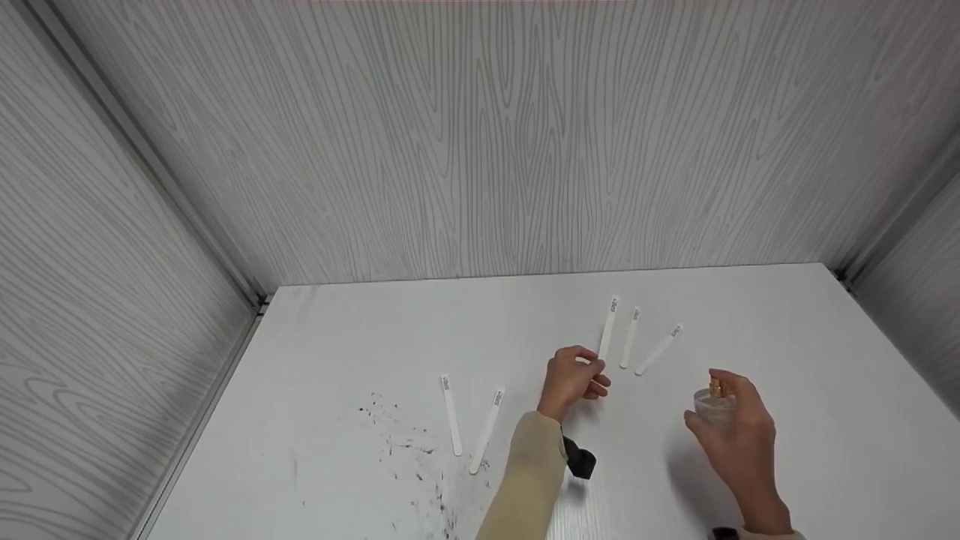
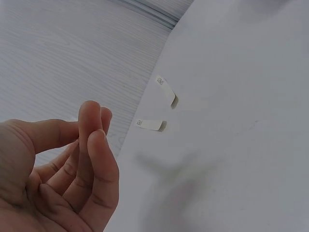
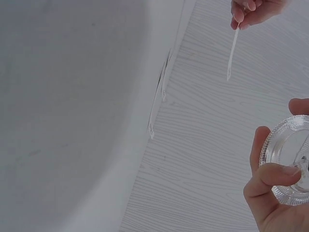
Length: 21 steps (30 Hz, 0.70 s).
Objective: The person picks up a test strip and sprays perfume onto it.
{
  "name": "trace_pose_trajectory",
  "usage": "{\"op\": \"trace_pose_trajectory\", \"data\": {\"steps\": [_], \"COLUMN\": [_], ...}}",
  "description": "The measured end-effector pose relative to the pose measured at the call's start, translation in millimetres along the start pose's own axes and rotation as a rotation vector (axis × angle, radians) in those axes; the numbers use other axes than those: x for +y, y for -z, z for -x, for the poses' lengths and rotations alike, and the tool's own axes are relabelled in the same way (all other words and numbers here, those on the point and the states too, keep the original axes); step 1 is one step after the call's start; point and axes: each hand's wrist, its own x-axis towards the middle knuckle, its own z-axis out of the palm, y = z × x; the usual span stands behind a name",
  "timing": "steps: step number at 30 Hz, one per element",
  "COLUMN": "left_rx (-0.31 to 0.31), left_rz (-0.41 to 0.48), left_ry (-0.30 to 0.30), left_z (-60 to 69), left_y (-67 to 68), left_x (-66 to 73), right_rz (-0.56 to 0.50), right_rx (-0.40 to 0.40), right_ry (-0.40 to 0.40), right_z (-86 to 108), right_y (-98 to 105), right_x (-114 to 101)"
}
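My left hand (image 1: 574, 381) pinches the lower end of a white paper scent strip (image 1: 608, 328) between thumb and fingers. In the right wrist view that strip (image 3: 232, 55) is raised off the table, its printed end pointing away from the fingers. My right hand (image 1: 742, 439) grips a clear ribbed glass perfume bottle (image 1: 712, 409) with a gold spray top (image 1: 715, 388). Its forefinger lies at the spray top. Between the hands, two more scent strips lie on the table, an upright one (image 1: 630, 337) and a slanted one (image 1: 659, 350). Fingers hide most of the held strip in the left wrist view.
Two further strips lie left of my left forearm, one (image 1: 451, 416) beside the other (image 1: 487, 433). Dark smudges (image 1: 420, 450) mark the white table (image 1: 322, 352) around them. Wood-grain panels (image 1: 480, 150) stand behind and at both sides.
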Motion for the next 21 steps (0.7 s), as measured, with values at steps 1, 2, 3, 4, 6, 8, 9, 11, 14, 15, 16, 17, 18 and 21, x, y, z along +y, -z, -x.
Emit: {"op": "trace_pose_trajectory", "data": {"steps": [1, 2, 3, 4, 6, 8, 9, 11, 14, 15, 16, 17, 18, 21], "left_rx": [0.003, 0.005, 0.004, 0.003, 0.002, -0.001, -0.003, -0.004, -0.003, -0.001, 0.002, 0.004, 0.008, 0.018], "left_rz": [0.003, 0.003, -0.004, -0.011, -0.017, -0.025, -0.029, -0.029, -0.048, -0.053, -0.058, -0.063, -0.065, -0.065], "left_ry": [0.006, 0.011, 0.016, 0.019, 0.023, 0.019, 0.015, 0.016, 0.026, 0.033, 0.040, 0.046, 0.051, 0.065], "left_z": [-1.2, -2.1, -3.1, -4.2, -6.4, -8.2, -9.0, -10.3, -11.6, -12.0, -12.4, -12.9, -13.6, -15.9], "left_y": [-0.7, -1.5, -2.2, -3.1, -4.6, -5.5, -5.8, -6.4, -7.3, -7.7, -8.1, -8.6, -9.2, -10.2], "left_x": [0.2, 0.5, 0.8, 1.1, 1.5, 1.8, 1.9, 1.7, 0.3, -0.3, -1.0, -1.7, -2.6, -4.8], "right_rz": [0.004, 0.007, 0.013, 0.017, 0.017, 0.014, 0.006, -0.009, -0.021, -0.023, -0.022, -0.022, -0.023, -0.026], "right_rx": [0.000, 0.000, 0.000, -0.001, -0.008, -0.018, -0.025, -0.038, -0.042, -0.041, -0.038, -0.036, -0.035, -0.036], "right_ry": [-0.004, -0.006, -0.010, -0.017, -0.025, -0.027, -0.026, -0.024, -0.028, -0.032, -0.033, -0.032, -0.034, -0.036], "right_z": [-0.1, -0.1, -0.1, -0.1, 0.1, 0.2, 0.3, 0.5, 1.2, 1.6, 1.7, 1.7, 1.6, 0.8], "right_y": [0.0, 0.1, 0.1, 0.1, -0.1, -0.5, -1.0, -1.7, -2.0, -1.9, -1.6, -1.3, -1.0, -0.7], "right_x": [-0.1, -0.4, -0.2, -0.3, -0.3, -0.9, -1.0, -1.4, -1.7, -1.7, -1.7, -1.6, -1.8, -2.6]}}
